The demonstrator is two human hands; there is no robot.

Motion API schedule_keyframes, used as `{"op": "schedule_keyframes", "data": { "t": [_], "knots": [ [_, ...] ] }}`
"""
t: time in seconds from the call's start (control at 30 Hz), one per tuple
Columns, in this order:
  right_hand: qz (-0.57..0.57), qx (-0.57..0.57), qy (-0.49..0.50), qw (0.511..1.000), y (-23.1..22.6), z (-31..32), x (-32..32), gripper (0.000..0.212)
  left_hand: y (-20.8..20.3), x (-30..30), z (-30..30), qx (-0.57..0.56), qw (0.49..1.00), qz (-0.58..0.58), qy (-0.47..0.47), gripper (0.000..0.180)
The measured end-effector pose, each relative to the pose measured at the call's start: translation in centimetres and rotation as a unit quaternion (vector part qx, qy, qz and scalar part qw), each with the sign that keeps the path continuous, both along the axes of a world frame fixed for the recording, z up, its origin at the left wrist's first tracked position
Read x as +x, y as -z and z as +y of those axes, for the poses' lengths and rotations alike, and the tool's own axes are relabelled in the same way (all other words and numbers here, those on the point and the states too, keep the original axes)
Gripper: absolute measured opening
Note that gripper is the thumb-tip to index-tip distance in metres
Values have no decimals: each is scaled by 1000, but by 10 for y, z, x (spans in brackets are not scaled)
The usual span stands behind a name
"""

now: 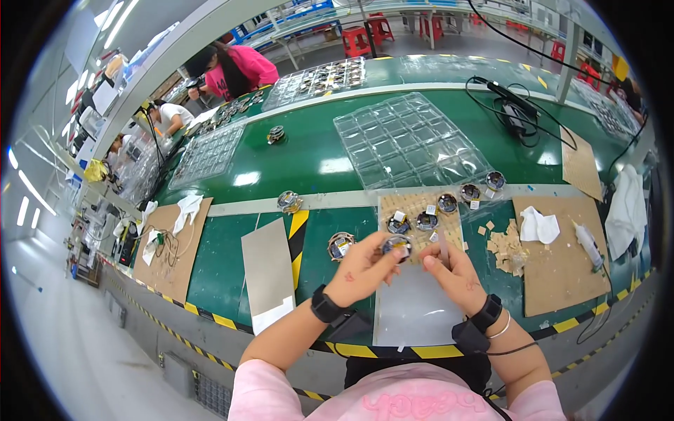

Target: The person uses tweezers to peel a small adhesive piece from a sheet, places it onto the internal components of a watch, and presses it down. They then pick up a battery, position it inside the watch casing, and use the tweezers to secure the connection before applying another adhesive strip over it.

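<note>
My left hand (359, 272) grips a small round electronic module (397, 247) between thumb and fingers, a pale square patch on its face. Closed around a thin, pale flat strip (443, 250) is my right hand (455, 275), just right of the module; the strip's exact kind is unclear. Beyond both hands lies a tan sheet of small square pads (414, 203), partly hidden by several similar modules, among them one (427, 221) with a white square. A translucent white sheet (414, 309) lies below my hands. Another module (341, 245) rests just left of my left hand.
A clear compartment tray (407, 137) spans the bench beyond. Loose tan squares (508, 249) and a brown board (562, 281) with a white cloth (539, 226) and a syringe-like tube (587, 245) are at right. A grey plate (268, 266) lies left. People work at far left.
</note>
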State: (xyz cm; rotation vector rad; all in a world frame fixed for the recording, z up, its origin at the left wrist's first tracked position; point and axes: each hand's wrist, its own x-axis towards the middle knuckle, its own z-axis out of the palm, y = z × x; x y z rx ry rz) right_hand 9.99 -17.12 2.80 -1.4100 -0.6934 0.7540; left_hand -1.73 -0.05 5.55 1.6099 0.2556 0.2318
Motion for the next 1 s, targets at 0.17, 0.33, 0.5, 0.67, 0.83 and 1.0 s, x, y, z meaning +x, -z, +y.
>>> {"op": "schedule_keyframes", "data": {
  "t": [0.17, 0.33, 0.5, 0.67, 0.83, 1.0],
  "knots": [
    [-11, -12, 5, 1000, -2, -2, 0, 20, -15, -8, 26, 61, 996, -40, -49, 13],
    [-15, -7, 4, 1000, -3, -3, 1, 20, -11, -18, 60, 134, 981, -18, -139, 18],
    [-23, -7, -1, 1000, -1, -2, 2, 20, 1, -31, 66, 434, 891, -1, -133, 26],
    [-30, -4, -5, 1000, -1, -1, 2, 20, 8, -33, 64, 489, 847, -57, -203, 31],
    [-29, -11, 1, 1000, 0, -4, 4, 21, -10, -31, 55, 487, 867, -26, -101, 43],
    [-29, 19, 17, 999, 8, -2, 4, 22, -5, -34, 77, 475, 878, 65, -13, 62]
  ]
}}
